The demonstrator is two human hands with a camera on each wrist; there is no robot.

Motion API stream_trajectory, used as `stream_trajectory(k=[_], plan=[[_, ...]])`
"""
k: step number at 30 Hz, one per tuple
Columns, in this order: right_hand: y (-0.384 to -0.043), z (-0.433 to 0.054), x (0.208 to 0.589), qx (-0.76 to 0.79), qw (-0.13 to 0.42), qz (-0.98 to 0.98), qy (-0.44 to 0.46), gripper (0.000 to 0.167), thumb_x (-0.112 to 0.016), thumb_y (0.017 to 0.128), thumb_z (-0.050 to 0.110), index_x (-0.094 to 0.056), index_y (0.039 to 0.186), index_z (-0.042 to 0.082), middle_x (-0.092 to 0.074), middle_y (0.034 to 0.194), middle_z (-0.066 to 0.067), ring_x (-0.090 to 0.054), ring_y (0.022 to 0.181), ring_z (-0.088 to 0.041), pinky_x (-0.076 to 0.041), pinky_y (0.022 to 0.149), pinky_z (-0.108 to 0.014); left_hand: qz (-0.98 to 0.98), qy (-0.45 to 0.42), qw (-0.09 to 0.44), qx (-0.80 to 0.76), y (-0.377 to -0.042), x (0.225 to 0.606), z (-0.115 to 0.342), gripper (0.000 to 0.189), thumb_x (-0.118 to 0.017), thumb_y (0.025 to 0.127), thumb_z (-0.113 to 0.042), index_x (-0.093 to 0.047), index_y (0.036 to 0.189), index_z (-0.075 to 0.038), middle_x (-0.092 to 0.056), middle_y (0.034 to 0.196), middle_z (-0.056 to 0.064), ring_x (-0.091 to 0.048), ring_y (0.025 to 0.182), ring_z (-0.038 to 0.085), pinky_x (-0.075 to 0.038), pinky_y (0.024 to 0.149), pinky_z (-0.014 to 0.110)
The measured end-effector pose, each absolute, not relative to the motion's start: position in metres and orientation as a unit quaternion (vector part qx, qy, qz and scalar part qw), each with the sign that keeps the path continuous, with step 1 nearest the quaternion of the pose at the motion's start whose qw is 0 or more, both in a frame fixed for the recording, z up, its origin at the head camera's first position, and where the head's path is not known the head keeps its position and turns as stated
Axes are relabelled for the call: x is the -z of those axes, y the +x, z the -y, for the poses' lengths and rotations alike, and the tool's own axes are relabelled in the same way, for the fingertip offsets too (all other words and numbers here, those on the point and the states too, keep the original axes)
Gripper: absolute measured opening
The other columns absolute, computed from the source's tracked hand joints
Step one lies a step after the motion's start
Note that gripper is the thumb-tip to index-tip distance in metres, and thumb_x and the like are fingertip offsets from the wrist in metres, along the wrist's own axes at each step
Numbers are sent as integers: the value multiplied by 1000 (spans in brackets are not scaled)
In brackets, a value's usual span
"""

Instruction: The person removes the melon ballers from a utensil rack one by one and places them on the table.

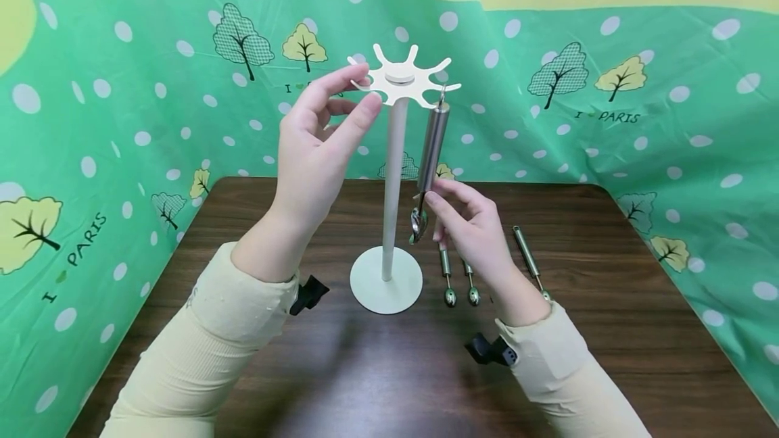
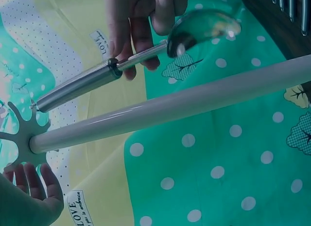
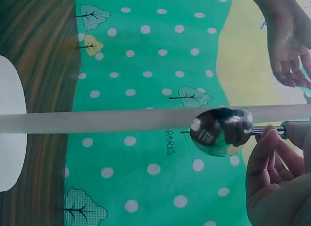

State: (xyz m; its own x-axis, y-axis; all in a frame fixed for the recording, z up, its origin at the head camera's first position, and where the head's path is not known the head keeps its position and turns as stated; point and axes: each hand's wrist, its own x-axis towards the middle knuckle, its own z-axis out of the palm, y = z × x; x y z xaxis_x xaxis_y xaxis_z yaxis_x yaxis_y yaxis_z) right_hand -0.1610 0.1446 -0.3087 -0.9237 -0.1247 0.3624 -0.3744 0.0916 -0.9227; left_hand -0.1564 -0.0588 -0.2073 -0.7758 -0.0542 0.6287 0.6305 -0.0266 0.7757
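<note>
A white stand (image 1: 395,181) rises from a round base, with a ring of curved prongs at its top. My left hand (image 1: 319,134) is at the left side of this top, thumb and forefinger bent around its prongs. A metal scoop (image 1: 434,144) with a thick steel handle hangs upright, bowl down, at the right side of the top. The small loop at its handle end meets a prong. My right hand (image 1: 471,222) pinches the scoop's thin neck just above the bowl, seen close in the right wrist view. The bowl (image 3: 221,131) is shiny and rounded.
Several smaller metal scoops lie on the dark wooden table right of the base, among them one scoop (image 1: 526,252) farther right; my right hand partly covers others. A green and yellow printed cloth (image 1: 548,147) hangs behind the table (image 1: 292,370) and at its sides.
</note>
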Motion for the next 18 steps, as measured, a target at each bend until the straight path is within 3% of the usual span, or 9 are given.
stream_trajectory(k=[7, 12, 18], plan=[[-159, -141, 309, -646, 87, 734, 190, 20, -61, 97, 8, -66, 115, 0, -70, 79, 8, -54, 48, -18, -48, 42, -28, 648, -231, 271, 674, -158, 207, 58, 31, -57, 99, -9, -62, 128, 1, -58, 130, 4, -57, 102, 21, -53, 79, 27], [-157, -140, 309, -643, 87, 733, 206, 10, -62, 97, 9, -69, 103, 8, -60, 61, -1, -52, 46, -15, -47, 41, -29, 647, -232, 280, 670, -159, 206, 57, 30, -54, 100, -10, -63, 125, 4, -50, 135, 5, -56, 111, 19, -54, 88, 32], [-154, -143, 307, -649, 94, 727, 204, 11, -60, 98, 9, -67, 100, 0, -59, 58, 0, -51, 44, -13, -46, 39, -30, 650, -229, 274, 671, -159, 206, 57, 29, -52, 102, -12, -64, 121, 6, -49, 143, 4, -57, 119, 15, -53, 92, 34]])
